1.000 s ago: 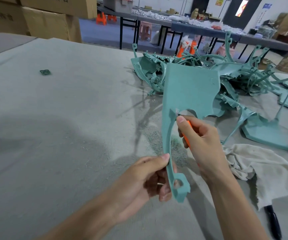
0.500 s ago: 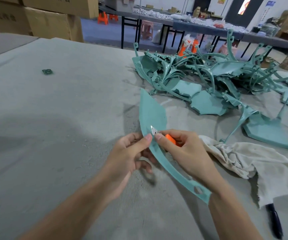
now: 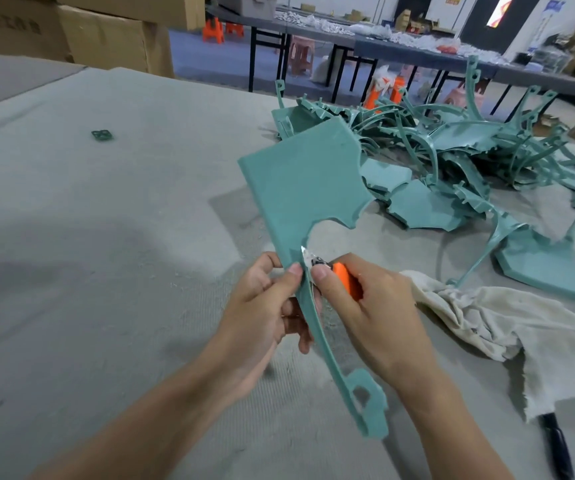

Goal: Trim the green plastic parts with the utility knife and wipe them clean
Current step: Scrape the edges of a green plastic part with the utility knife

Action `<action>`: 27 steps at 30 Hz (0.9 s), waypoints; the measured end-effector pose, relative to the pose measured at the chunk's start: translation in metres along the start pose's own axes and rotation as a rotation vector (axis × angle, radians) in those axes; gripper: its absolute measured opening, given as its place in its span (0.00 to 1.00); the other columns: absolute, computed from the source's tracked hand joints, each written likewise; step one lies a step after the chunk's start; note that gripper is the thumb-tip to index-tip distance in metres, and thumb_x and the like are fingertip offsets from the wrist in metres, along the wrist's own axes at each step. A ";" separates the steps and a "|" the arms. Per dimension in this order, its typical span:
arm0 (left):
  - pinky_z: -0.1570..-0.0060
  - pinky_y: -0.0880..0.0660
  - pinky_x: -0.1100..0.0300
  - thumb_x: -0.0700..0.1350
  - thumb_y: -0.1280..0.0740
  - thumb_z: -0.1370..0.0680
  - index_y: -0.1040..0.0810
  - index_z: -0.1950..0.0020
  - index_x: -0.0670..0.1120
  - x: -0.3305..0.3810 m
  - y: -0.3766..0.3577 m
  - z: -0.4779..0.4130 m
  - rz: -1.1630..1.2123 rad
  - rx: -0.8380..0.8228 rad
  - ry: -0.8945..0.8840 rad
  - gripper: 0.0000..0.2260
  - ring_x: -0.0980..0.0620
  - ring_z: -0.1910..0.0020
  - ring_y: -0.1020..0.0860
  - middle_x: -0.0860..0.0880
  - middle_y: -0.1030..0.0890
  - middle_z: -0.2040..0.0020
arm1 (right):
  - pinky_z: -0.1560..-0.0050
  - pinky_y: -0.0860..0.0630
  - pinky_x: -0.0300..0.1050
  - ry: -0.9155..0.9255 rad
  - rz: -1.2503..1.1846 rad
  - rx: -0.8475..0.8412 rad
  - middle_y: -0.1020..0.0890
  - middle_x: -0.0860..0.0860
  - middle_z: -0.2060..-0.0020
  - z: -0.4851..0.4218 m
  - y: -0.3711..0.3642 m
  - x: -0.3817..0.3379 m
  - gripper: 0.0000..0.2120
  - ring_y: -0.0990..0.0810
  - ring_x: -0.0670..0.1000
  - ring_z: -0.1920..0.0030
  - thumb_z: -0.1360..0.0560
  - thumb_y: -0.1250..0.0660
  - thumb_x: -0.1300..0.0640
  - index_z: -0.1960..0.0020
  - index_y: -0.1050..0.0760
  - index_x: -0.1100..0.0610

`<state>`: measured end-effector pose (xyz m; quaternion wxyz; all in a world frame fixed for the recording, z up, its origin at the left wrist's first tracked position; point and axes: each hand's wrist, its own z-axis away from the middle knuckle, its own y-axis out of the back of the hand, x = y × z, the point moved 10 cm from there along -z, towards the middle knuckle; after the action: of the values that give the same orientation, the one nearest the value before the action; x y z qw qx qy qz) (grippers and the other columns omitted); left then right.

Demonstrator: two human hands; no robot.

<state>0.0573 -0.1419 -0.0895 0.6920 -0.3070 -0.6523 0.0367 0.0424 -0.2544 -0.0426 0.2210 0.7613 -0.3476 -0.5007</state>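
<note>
My left hand (image 3: 265,313) pinches the narrow stem of a green plastic part (image 3: 303,181), thumb on its front face. The part has a broad flat plate on top and a looped tab at the lower end. My right hand (image 3: 372,306) grips an orange utility knife (image 3: 343,277); its short blade tip lies against the stem's inner edge just below the plate. A pile of green parts (image 3: 452,157) lies at the back right of the grey table (image 3: 88,237). A crumpled off-white cloth (image 3: 507,323) rests right of my right hand.
A small green scrap (image 3: 101,135) lies far left on the table. A black handle (image 3: 556,445) pokes out under the cloth at the lower right edge. Cardboard boxes (image 3: 106,32) stand behind the table, and dark benches cross the background.
The part has swung from edge-on and tilted low to upright, with its flat plate facing me. The knife blade has stayed at the stem, and both hands have risen slightly.
</note>
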 end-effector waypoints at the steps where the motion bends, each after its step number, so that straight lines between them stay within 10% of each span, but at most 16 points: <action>1: 0.80 0.31 0.62 0.47 0.38 0.23 0.29 0.50 0.43 0.000 -0.003 0.000 0.005 -0.022 -0.002 0.08 0.51 0.77 0.27 0.45 0.24 0.70 | 0.67 0.27 0.52 0.003 0.005 0.006 0.25 0.47 0.73 0.000 0.001 0.000 0.25 0.27 0.49 0.70 0.24 0.45 0.33 0.62 0.26 0.53; 27: 0.79 0.31 0.64 0.45 0.40 0.21 0.30 0.48 0.43 -0.003 -0.015 0.005 0.017 -0.112 0.028 0.06 0.54 0.77 0.28 0.47 0.25 0.70 | 0.71 0.40 0.47 -0.036 0.222 0.100 0.37 0.49 0.78 0.001 0.015 0.002 0.28 0.36 0.52 0.74 0.26 0.48 0.31 0.68 0.38 0.55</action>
<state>0.0470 -0.1542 -0.0854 0.6824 -0.3515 -0.6409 0.0017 0.0370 -0.2658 -0.0341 0.2304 0.7192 -0.4581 -0.4688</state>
